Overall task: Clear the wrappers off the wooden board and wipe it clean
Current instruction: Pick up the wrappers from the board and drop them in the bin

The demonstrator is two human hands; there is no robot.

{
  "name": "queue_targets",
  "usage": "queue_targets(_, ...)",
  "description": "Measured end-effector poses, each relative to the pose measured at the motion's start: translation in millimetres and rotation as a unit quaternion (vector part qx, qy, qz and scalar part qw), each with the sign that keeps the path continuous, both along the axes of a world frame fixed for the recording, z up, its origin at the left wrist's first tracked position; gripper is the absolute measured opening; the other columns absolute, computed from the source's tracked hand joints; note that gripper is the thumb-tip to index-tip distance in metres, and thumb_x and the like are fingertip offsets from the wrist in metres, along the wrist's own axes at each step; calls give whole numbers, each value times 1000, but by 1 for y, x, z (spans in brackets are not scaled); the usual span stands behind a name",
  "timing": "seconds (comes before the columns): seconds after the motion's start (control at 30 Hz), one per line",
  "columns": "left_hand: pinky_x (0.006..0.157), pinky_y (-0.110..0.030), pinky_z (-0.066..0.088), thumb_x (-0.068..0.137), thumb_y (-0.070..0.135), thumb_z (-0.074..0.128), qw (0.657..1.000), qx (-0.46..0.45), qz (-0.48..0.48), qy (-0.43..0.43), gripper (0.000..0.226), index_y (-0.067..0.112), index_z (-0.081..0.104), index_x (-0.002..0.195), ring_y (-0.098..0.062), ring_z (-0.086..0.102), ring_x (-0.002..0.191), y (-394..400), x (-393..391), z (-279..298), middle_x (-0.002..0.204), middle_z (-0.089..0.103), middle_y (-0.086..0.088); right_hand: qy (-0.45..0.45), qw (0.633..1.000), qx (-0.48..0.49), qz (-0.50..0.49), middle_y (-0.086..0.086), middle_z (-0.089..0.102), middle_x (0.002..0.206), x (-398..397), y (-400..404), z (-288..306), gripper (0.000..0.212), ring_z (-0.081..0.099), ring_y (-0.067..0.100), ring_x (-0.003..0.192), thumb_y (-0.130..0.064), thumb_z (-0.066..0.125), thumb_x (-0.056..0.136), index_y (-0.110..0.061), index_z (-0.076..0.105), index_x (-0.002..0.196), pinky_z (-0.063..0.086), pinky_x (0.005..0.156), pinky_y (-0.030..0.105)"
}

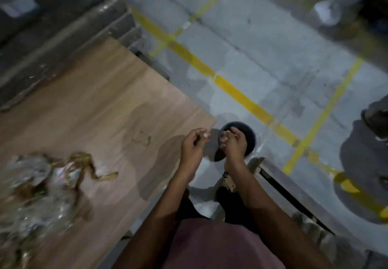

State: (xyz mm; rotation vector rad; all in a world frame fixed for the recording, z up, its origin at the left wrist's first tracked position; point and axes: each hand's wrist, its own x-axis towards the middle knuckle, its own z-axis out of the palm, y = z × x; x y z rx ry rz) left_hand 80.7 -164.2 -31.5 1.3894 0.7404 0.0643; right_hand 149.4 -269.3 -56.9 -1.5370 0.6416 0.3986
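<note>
Both forearms are bare to the elbow, with no sleeves, watch or rings showing. The left hand (192, 144) and right hand (233, 142) are ungloved. A dusty mauve-pink shirt (216, 245) covers the torso. Below it come dark black trousers (233, 207), with a light patterned patch near the foot.

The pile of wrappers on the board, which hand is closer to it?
Left. The left hand is past the board's corner, nearer the pile of wrappers; the right hand is farther, over the dark round bin.

Crumpled wrappers (42, 176) heaped on tan wooden board (100, 100).
</note>
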Motion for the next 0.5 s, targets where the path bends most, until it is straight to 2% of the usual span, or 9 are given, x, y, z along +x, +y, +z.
queue_targets(0.1,83,-34,58,101,20,63,996,29,76,-25,12,30,70,102,-17,73,103,44,-48,16,109,77,-2,-75,991,-42,101,16,69,108,-33,40,27,25,63,17,77,-15,58,98,-19,59,123,49,69,29)
queue_targets(0.2,88,-43,56,101,18,63,985,75,155,-8,16,31,71,99,-19,72,104,90,-97,18,107,77,-1,-82,961,-42,261,12,64,105,-57,79,42,24,61,18,78,-11,57,101,-15,58,125,48,60,22)
queue_targets(0.33,89,-52,56,100,19,63,958,116,260,36,19,34,69,92,-28,70,102,146,-155,14,104,75,-4,-73,908,-70,407,11,63,106,-84,134,44,23,62,20,76,-15,58,101,-19,56,123,53,61,29)
queue_targets(0.4,90,-53,56,98,17,63,941,129,311,40,20,33,69,88,-32,70,100,162,-172,12,101,75,-8,-64,882,-84,460,10,61,105,-98,156,41,30,64,24,82,-14,61,100,-13,53,129,61,75,41)
queue_targets(0.43,91,-52,57,96,19,63,934,131,330,35,16,32,69,88,-33,70,99,167,-179,11,100,75,-10,-70,867,-96,485,11,61,111,-106,165,38,36,65,27,90,-16,62,99,-12,52,133,61,83,45)
queue_targets(0.5,93,-50,57,91,26,60,926,152,344,29,10,29,69,92,-32,71,99,174,-192,8,100,75,-12,-97,829,-144,532,15,56,131,-117,177,31,46,63,31,106,-23,64,97,-13,48,139,57,91,45)
